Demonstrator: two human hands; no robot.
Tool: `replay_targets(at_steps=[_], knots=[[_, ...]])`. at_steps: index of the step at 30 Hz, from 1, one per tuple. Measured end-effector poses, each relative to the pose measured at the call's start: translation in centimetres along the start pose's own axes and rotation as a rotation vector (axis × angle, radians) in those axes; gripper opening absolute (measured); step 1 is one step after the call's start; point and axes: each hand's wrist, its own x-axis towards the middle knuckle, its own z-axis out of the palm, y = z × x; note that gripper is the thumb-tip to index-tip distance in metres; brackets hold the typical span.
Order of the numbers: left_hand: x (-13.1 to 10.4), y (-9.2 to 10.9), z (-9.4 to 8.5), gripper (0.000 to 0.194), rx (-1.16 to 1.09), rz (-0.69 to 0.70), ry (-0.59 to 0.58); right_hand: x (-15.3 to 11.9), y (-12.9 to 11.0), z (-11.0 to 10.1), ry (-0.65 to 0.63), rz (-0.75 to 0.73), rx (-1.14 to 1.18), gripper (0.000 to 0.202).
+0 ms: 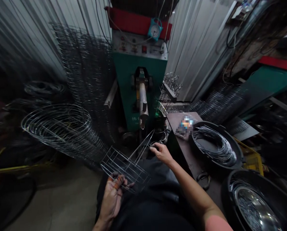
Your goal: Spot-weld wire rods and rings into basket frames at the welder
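Note:
My left hand (pixel 113 195) is closed on the near edge of a wire grid rack (pixel 126 166), with orange coverings on some of its fingers. The rack lies tilted above my dark-clothed lap. From its far side, long thin wires run to a point near the machine's tip. My right hand (pixel 161 153) pinches a small wire ring (pixel 156 143) beside those wires; its fingertips partly hide the ring. Just beyond, the metal rod (pixel 143 104) of a green machine (pixel 124 73) points down toward this area.
Nested round wire frames (pixel 59 125) lie at left, before a tall stack of wire grids (pixel 86 64). At right, a bench (pixel 182 147) carries a black tub of wire hoops (pixel 215 147). Nearer stands another black tub (pixel 232 183) with a shiny bowl (pixel 254 208) of small metal pieces.

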Motion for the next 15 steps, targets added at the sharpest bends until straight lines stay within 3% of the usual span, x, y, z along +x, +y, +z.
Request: replay_targets(at_steps=[6,15], knots=[[0.2,-0.4,0.6,0.037,0.012,-0.035,-0.014,0.8,-0.2,0.5,-0.003,0.059,0.225,0.029],[1.4,-0.1,1.1,0.039,0.045,-0.036,0.015,2.1,0.9,1.9,0.074,0.081,0.352,0.035]])
